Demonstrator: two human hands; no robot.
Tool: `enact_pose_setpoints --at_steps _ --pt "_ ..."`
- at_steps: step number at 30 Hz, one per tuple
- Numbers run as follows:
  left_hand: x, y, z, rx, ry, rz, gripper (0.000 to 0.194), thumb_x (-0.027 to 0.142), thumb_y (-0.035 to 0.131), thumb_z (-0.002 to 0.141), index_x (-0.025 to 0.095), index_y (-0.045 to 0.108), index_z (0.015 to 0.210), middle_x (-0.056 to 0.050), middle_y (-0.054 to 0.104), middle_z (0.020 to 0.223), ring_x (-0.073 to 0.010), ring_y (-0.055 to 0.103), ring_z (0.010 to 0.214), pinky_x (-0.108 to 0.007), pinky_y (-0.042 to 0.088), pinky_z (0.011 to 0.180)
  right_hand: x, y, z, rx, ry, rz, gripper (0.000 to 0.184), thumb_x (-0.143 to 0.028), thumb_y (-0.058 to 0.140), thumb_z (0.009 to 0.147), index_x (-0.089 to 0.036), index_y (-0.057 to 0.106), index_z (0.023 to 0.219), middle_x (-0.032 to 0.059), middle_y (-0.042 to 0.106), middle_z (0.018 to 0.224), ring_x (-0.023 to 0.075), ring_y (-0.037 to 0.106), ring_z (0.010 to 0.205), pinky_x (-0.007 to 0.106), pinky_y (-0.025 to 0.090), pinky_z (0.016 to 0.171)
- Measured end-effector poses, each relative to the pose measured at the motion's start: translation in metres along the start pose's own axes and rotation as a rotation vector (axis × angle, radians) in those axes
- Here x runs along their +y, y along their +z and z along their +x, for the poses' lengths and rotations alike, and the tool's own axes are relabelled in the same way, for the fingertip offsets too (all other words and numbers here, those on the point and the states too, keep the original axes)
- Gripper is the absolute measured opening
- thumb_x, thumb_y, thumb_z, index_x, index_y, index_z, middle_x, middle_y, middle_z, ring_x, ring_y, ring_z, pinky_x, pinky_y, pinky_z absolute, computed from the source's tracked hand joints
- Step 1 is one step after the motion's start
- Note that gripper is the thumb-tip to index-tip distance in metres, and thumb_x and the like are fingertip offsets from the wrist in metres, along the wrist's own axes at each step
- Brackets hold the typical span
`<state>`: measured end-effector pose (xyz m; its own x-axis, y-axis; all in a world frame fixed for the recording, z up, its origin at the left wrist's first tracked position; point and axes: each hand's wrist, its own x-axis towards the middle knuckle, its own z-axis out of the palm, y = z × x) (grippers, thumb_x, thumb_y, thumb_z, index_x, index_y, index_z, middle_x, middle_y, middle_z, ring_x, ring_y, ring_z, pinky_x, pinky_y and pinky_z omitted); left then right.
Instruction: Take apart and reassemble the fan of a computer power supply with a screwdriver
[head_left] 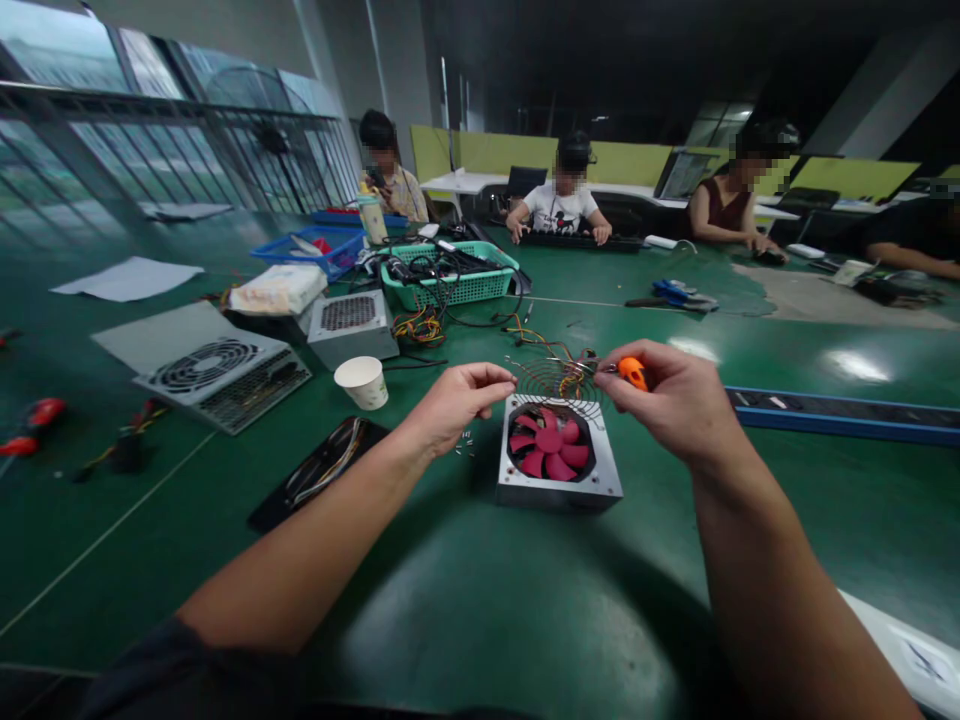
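A metal power supply with a red fan in its top face sits on the green table between my hands. Above its far edge a round wire fan guard is held tilted up. My left hand pinches the guard's left edge between thumb and finger. In my right hand is a screwdriver with an orange handle, its shaft pointing left; the fingertips also meet the guard's right edge. Small screws lie left of the power supply. Behind the guard runs a bundle of coloured cables.
A paper cup, a black cable-topped part, a grey power supply and an opened casing stand left. A green basket of cables lies beyond. Blue-handled pliers and a blue-edged strip are right. Several people sit opposite.
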<state>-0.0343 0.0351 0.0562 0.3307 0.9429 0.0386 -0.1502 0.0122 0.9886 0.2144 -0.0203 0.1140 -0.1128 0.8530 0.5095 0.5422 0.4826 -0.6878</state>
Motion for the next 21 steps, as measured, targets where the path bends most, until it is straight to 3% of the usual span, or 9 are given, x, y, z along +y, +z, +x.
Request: enact_pose_setpoints --at_steps 2,6,11,13,17,21 --pt "0.000 -0.002 0.001 -0.039 -0.017 -0.039 0.023 0.028 0.079 0.074 0.015 0.071 0.091 0.000 0.064 0.075 -0.0050 0.053 0.057 -0.013 0.033 0.042 -0.011 -0.001 -0.004 -0.053 -0.149 -0.079 0.006 -0.023 0.070 0.083 -0.020 0.071 0.088 0.0023 0.072 0.087 0.0159 0.065 0.079 0.029 0.050 0.072" --pt "0.002 -0.005 0.001 -0.114 -0.118 -0.218 0.020 0.028 0.073 0.079 0.013 0.069 0.092 -0.008 0.071 0.084 -0.0141 0.069 0.073 -0.015 0.047 0.050 -0.027 -0.007 -0.010 -0.336 -0.333 -0.152 0.009 -0.018 0.064 0.087 -0.022 0.070 0.092 0.0046 0.074 0.098 0.0177 0.068 0.091 0.030 0.051 0.084" --pt "-0.002 -0.001 -0.001 -0.134 -0.280 -0.135 0.019 0.013 0.082 0.070 0.009 0.069 0.084 -0.008 0.071 0.080 -0.0116 0.069 0.068 -0.017 0.055 0.059 -0.021 -0.022 -0.008 -0.669 -0.161 -0.216 0.016 -0.033 0.062 0.091 -0.026 0.074 0.098 0.0026 0.075 0.096 0.0161 0.069 0.084 0.026 0.050 0.076" --pt "-0.005 0.001 -0.002 -0.142 -0.323 -0.111 0.021 0.009 0.083 0.068 0.009 0.068 0.083 -0.007 0.071 0.076 -0.0112 0.068 0.063 -0.019 0.056 0.058 -0.010 -0.026 -0.005 -0.631 -0.057 -0.336 0.021 -0.039 0.063 0.089 -0.025 0.074 0.102 0.0016 0.075 0.087 0.0154 0.066 0.073 0.026 0.047 0.067" --pt "-0.007 0.003 -0.003 -0.165 -0.329 -0.106 0.025 0.007 0.086 0.065 0.009 0.066 0.079 -0.006 0.069 0.073 -0.0115 0.067 0.060 -0.019 0.055 0.054 0.014 -0.026 0.004 -0.407 0.161 -0.680 0.026 -0.043 0.060 0.088 -0.021 0.071 0.097 0.0051 0.071 0.081 0.0181 0.061 0.068 0.029 0.040 0.062" --pt "-0.006 0.004 -0.005 -0.194 -0.346 -0.069 0.026 0.007 0.088 0.061 0.009 0.066 0.077 -0.007 0.071 0.076 -0.0128 0.069 0.065 -0.022 0.059 0.059 0.027 -0.012 0.009 -0.434 0.290 -0.706 0.032 -0.048 0.054 0.089 -0.020 0.069 0.086 0.0061 0.069 0.077 0.0187 0.059 0.065 0.030 0.038 0.060"
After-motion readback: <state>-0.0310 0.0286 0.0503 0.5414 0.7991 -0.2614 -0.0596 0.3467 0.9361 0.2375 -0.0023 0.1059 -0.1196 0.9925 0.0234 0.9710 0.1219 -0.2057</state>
